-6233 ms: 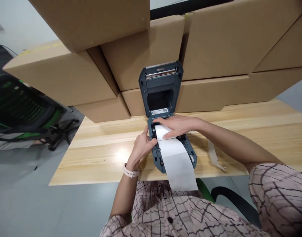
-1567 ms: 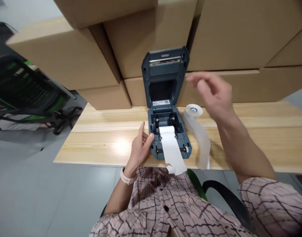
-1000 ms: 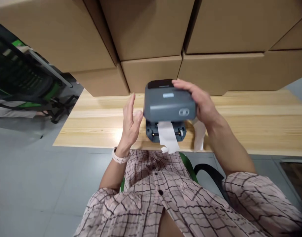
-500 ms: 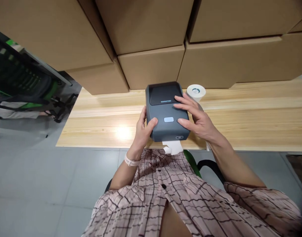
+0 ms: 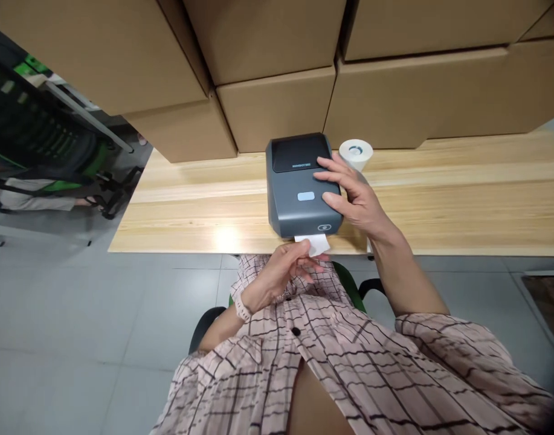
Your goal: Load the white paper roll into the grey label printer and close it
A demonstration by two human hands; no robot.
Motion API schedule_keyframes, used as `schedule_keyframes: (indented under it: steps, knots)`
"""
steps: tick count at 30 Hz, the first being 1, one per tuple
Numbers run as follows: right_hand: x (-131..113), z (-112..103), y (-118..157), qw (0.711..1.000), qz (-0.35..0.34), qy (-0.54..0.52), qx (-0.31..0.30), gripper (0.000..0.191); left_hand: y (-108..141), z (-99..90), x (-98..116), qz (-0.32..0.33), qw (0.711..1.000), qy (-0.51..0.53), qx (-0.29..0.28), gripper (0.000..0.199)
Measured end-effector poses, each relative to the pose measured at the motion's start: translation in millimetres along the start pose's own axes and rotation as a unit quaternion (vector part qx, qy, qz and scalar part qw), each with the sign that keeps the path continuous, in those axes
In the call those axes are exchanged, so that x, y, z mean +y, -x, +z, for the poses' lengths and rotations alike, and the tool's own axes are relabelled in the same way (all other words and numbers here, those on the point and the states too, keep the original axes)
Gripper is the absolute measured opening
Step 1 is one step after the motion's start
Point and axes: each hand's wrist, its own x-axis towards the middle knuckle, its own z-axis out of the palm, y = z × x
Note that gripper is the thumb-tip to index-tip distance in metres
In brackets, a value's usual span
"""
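A dark grey label printer (image 5: pixel 288 208) stands on the wooden table near its front edge, with a light-blue button on its top. White label paper (image 5: pixel 319 244) sticks out of its front slot. My left hand (image 5: pixel 288 266) pinches this paper between thumb and fingers, just below the slot. My right hand (image 5: pixel 351 196) rests with spread fingers on the right side of the printer's top. Behind that hand a roll of white labels (image 5: pixel 356 154) stands on end, partly hidden by the fingers.
Stacked cardboard boxes (image 5: pixel 277 112) line the back of the wooden table (image 5: pixel 190 205). At the far left is a black and green office chair (image 5: pixel 45 133), with part of a person's leg near it. Grey floor tiles (image 5: pixel 99 314) lie in front of the table.
My left hand has left the printer's left side and moved down to the paper at the front, taking hold of it. My right hand stays on the printer's top.
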Motion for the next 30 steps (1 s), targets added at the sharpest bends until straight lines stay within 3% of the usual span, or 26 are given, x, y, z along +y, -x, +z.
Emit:
schedule_keyframes:
  steps: [4,7,9,14,17,20,23,27,30]
  knots:
    - [-3,-3,-1,1.0,-0.008,0.013,-0.003,0.038,-22,12.7,3,0.035,0.998,0.021,0.053,0.057]
    - [-8,-7,-3,0.998,-0.038,0.044,0.001,0.029,-26,15.8,-4,0.113,0.987,-0.035,0.107,0.049]
    - [-13,-11,-4,0.993,-0.078,0.085,-0.006,0.025,-23,13.3,-7,0.14,0.98,-0.077,0.115,0.046]
    - [-20,-15,-5,0.967,-0.147,0.2,-0.054,0.041,1,-13.0,-3,0.099,0.976,-0.176,0.079,0.054]
    - [-22,-13,-8,0.957,-0.151,0.234,-0.084,0.049,15,-33.3,8,0.143,0.961,-0.18,0.155,0.057]
    - [-21,-14,-9,0.958,-0.143,0.222,-0.11,0.052,18,-46.0,24,0.26,0.91,-0.181,0.267,0.051]
    - [-22,-23,-2,0.972,-0.124,0.167,-0.107,0.06,11,-51.6,40,0.333,0.869,-0.175,0.321,0.038]
    - [-27,-36,5,0.984,-0.127,0.096,-0.083,0.079,-7,-59.4,56,0.354,0.863,-0.145,0.331,0.025]
    - [-26,-37,-13,0.982,-0.159,0.075,-0.065,0.092,-26,-66.9,63,0.351,0.874,-0.125,0.312,0.023]
